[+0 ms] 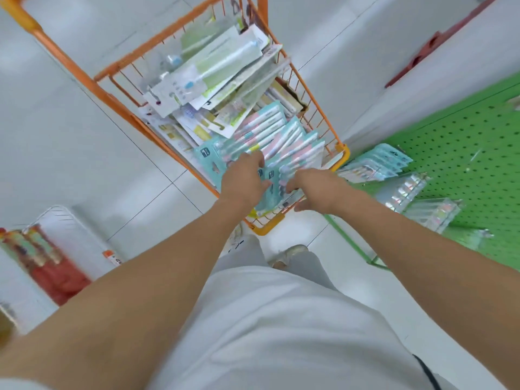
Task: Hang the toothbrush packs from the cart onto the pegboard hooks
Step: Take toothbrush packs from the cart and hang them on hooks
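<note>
Both hands reach down into the cart. The left hand lies on the fan of packs at the near end, its fingers curled over their teal header edges, gripping them. The right hand sits just beside it, fingertips curled onto the near corners of the same packs, thumb hanging below the cart rim; it pinches the packs' edge, though blur hides the exact hold. The 2 hands are close but not touching.

The packs lie flat and overlapped, long axes running from the near end of the cart toward its far right side, teal headers nearest the person. Pink, white and blue handles show through the fronts. A small dark logo sits on each header, too blurred to read.

Farther along the cart, larger white and green packs pile at mixed angles. Their print is unreadable.

To the right stands the green pegboard, with a row of teal packs already hanging at its left edge and clear packs below them. At lower left, a white rack holds red and orange goods.
</note>
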